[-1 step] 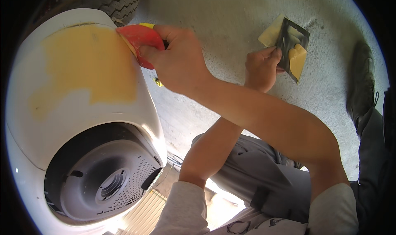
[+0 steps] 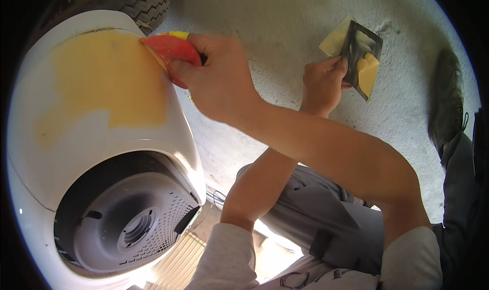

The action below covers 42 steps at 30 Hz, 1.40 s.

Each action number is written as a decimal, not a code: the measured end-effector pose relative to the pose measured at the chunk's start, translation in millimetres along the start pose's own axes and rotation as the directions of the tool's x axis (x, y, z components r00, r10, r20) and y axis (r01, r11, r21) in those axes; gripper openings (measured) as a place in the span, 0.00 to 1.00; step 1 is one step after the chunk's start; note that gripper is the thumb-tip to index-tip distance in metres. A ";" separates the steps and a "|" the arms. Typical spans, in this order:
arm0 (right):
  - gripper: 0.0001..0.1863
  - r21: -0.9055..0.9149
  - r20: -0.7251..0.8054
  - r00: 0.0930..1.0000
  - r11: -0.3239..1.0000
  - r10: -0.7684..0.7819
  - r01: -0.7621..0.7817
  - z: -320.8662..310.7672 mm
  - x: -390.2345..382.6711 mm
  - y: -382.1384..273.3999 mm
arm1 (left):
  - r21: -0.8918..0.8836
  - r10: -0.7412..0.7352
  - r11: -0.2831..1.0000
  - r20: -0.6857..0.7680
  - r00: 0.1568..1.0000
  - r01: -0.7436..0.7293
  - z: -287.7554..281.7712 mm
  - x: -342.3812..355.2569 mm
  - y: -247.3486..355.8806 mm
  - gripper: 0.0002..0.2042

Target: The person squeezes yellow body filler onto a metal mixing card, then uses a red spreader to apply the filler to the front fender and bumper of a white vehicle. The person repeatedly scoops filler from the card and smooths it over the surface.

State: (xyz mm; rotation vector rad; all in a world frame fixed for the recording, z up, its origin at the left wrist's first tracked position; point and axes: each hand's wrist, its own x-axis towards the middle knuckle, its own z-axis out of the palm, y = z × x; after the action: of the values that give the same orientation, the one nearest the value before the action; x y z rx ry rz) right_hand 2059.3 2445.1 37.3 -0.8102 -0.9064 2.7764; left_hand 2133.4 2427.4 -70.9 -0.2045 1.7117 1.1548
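Note:
My right hand (image 2: 216, 73) reaches across to the left, fingers wrapped round a red, flexible filler spreader (image 2: 175, 53). The spreader's edge meets the upper right side of a white curved body panel (image 2: 102, 137), beside a smoothed patch of yellow filler (image 2: 109, 78). Behind the fingers shows a bit of yellow (image 2: 178, 35), its kind unclear. Under the crossing right forearm, my left hand (image 2: 325, 84) pinches a dark, flat plate (image 2: 360, 43) over the floor. A lump of yellow filler (image 2: 368, 73) lies on this plate, and a pale yellowish sheet (image 2: 336, 38) sticks out behind it.
Below the filler patch, the panel has a round opening with a grey perforated part (image 2: 135, 224) inside. A treaded tyre (image 2: 150, 7) stands at the upper left. Concrete floor (image 2: 275, 30) lies beneath, with thin cables (image 2: 218, 199) near the panel and a shoe (image 2: 447, 96) at right.
My right hand and the red spreader have shifted slightly left and down along the panel's edge. My left hand and the dark plate look almost unmoved.

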 end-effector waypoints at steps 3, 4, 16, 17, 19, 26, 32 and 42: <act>0.13 -0.075 0.063 0.988 0.986 -0.144 0.149 -5.2 -27.5 1.1 | -0.105 0.043 0.993 -0.027 0.999 -0.046 3.1 0.2 -3.8 0.15; 0.13 -0.096 0.114 0.970 0.969 -0.215 0.226 -9.1 -30.8 3.7 | -0.074 0.040 0.996 -0.022 0.999 -0.041 3.6 1.1 -4.2 0.15; 0.17 -0.021 0.015 0.992 0.992 0.125 -0.125 -3.4 12.1 18.3 | 0.009 0.026 1.000 0.059 0.998 -0.026 7.7 4.4 -9.2 0.18; 0.17 -0.002 0.027 0.989 0.989 0.147 -0.147 -2.0 10.0 14.5 | 0.003 0.024 1.000 0.060 0.998 -0.024 6.5 4.5 -9.6 0.18; 0.17 0.007 0.047 0.986 0.987 0.161 -0.162 -1.3 3.2 8.2 | -0.020 0.042 0.999 0.044 0.998 -0.041 5.3 4.3 -9.6 0.17; 0.14 0.190 0.027 0.988 0.970 0.149 -0.152 -14.3 -2.1 17.6 | -0.032 0.036 0.999 0.072 0.997 -0.034 6.4 3.9 -6.3 0.17; 0.19 -0.011 0.053 0.982 0.984 0.180 -0.180 -2.2 13.4 15.3 | 0.013 0.024 1.000 0.067 0.997 -0.024 7.1 2.6 -3.8 0.18; 0.07 0.041 -0.101 0.995 0.999 0.026 -0.022 21.2 -75.9 -26.0 | 0.019 0.032 0.999 0.135 0.990 -0.035 11.4 3.7 -6.3 0.18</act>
State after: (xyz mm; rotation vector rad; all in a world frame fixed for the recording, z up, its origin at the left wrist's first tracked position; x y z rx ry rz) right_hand 2111.4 2435.6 101.3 -0.9521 -0.8270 2.7352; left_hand 2142.8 2434.2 -77.9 -0.0826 1.6128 1.1483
